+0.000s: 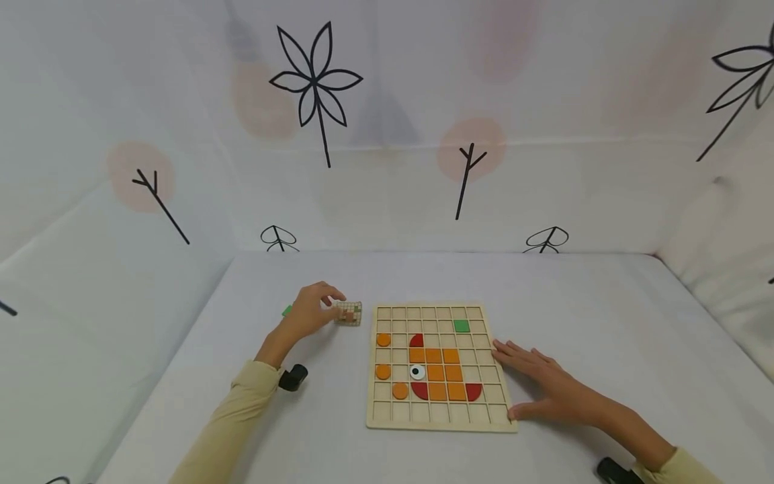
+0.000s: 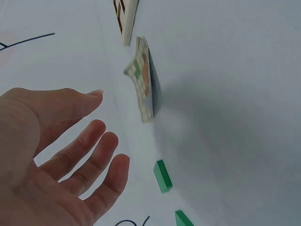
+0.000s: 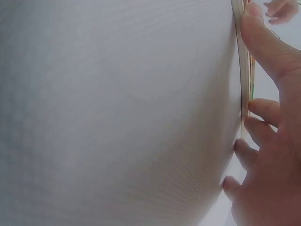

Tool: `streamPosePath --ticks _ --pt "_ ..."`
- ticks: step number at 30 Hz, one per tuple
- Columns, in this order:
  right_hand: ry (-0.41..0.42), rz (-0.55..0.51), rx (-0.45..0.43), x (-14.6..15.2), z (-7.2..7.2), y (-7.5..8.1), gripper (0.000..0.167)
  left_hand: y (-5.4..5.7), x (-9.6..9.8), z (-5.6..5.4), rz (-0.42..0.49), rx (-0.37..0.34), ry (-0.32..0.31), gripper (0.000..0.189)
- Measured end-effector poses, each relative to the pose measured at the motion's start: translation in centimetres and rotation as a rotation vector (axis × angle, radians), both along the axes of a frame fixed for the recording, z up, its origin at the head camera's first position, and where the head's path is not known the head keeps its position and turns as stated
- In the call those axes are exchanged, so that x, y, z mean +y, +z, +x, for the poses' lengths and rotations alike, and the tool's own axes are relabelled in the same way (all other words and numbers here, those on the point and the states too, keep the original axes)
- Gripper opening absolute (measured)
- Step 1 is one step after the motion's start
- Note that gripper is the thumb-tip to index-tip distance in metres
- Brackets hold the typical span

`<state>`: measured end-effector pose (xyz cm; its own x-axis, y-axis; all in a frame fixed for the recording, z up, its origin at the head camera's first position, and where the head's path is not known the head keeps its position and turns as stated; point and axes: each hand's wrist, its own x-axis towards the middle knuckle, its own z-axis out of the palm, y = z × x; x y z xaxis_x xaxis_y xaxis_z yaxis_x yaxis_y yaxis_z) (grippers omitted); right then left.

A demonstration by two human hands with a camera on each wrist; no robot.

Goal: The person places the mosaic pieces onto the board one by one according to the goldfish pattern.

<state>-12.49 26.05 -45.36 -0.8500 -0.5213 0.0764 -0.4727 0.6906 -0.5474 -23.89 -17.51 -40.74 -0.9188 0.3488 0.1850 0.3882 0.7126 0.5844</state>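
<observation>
My left hand (image 1: 311, 309) hovers beside a small paper pattern card (image 1: 349, 313), fingers loosely bent with nothing between them. The left wrist view has the card (image 2: 143, 80) curled at its edges, a little apart from the fingertips. A wooden grid board (image 1: 441, 426) lies flat, and my right hand (image 1: 553, 386) rests along its right edge, thumb and extended fingers touching the rim. Set in the board are orange squares (image 1: 434, 355), red quarter-rounds (image 1: 474, 392), a white eye piece (image 1: 417, 372), a green square (image 1: 461, 326) and orange discs (image 1: 400, 390) at the left.
Two green blocks lie on the white surface near the left hand, one (image 2: 162, 176) nearer the card and the other (image 2: 183, 219) at the lower frame edge. White cloth walls (image 1: 387, 195) with plant drawings stand behind and at both sides of the table.
</observation>
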Motion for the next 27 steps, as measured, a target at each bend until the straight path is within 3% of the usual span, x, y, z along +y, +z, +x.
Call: streamPosePath --ticks 5,9,16,27 --pt "-0.012 0.011 -0.013 0.0 -0.1 -0.1 0.09 -0.4 -3.2 0.0 0.005 -0.027 0.083 0.023" --pt "-0.003 0.011 0.004 0.0 -0.1 -0.2 0.09 -0.8 -5.3 0.0 -0.054 -0.072 0.184 0.028" --pt "0.029 -0.001 0.057 0.2 0.1 -0.1 0.088 -1.2 -7.1 -0.3 -0.179 -0.191 0.32 0.04" --pt "-0.002 0.003 0.001 -0.1 0.2 0.2 0.089 -1.7 -8.1 -1.2 -0.126 -0.156 0.27 0.024"
